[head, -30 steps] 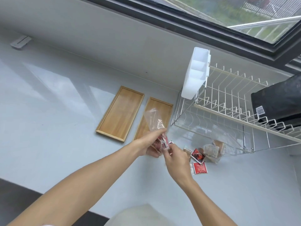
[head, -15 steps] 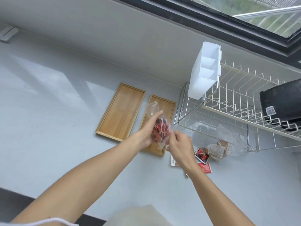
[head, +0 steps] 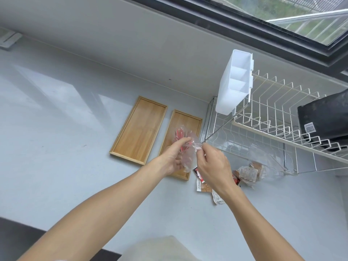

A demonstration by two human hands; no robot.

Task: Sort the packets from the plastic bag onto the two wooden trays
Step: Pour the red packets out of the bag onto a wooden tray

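Two wooden trays lie side by side on the grey counter: the left tray (head: 138, 129) and the right tray (head: 185, 122). Above the right tray's near end I hold a clear plastic bag (head: 185, 146) with red packets inside. My left hand (head: 174, 158) grips the bag's body from the left. My right hand (head: 211, 164) pinches its twisted end. Loose packets (head: 204, 185), red and brown, lie on the counter just right of the tray, partly hidden by my right hand.
A white wire dish rack (head: 273, 129) stands to the right with a white cutlery holder (head: 234, 83) hung on it and a black object (head: 325, 117) on top. A second clear bag with brown packets (head: 250, 172) lies below the rack. The wall and window run behind.
Both hands have lifted the bag up and away from the counter to over the right tray; the red packets now sit bunched in it, and my right hand now pinches its end.
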